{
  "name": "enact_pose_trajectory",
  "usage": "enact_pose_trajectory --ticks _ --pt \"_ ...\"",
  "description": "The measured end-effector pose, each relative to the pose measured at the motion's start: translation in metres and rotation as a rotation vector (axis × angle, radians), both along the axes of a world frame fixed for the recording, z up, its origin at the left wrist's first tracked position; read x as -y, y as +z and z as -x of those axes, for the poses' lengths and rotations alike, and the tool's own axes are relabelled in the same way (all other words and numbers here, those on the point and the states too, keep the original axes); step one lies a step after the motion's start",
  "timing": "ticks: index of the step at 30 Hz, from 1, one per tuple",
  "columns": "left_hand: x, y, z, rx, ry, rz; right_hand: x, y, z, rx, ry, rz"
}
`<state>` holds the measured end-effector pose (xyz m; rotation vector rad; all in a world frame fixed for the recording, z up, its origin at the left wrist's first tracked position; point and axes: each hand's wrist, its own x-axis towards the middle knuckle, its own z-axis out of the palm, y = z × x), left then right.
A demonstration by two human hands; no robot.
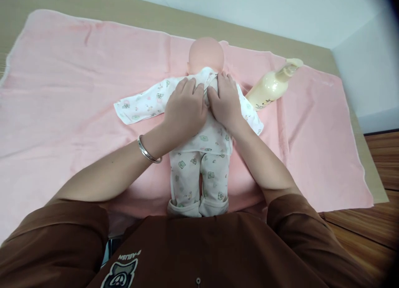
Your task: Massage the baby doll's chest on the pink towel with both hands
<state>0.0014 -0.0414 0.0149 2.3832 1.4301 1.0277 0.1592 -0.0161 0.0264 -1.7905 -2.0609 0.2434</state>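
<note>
A bald baby doll [206,55] lies on a pink blanket, with no facial features showing. It wears a white printed long-sleeved shirt [204,140] and matching trousers [185,178] with turned-up cuffs. My left hand [187,109] rests on the upper part of the shirt, its fingers bent at the cloth just below the neck. Opposite it, my right hand [227,99] has its thumb and fingers closed around the fabric by the collar. The fingertips are partly hidden. One sleeve stretches out flat to the left; the other slants down beneath my right forearm.
A pale yellow pump bottle [269,88] lies tilted on the blanket, right of the doll. The pink blanket [75,72] spreads over a wooden table [131,9]. White walls [280,13] stand behind and to the right. A brown wooden floor [380,167] shows at right.
</note>
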Motion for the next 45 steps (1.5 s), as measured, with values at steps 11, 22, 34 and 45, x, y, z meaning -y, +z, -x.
enact_pose_trajectory --ticks 11,22,34,45 --pt "-0.056 -0.023 0.011 0.122 0.041 0.068 0.054 0.024 0.021 0.19 0.061 0.087" --pt "-0.056 -0.037 0.01 0.166 0.098 0.141 0.007 0.013 0.012 0.08 -0.004 0.011" --pt "-0.048 -0.029 0.003 0.099 0.193 0.18 -0.005 0.007 0.002 0.037 -0.015 0.044" --pt "-0.054 -0.034 0.009 0.079 0.123 0.143 -0.004 0.008 0.006 0.02 -0.073 0.073"
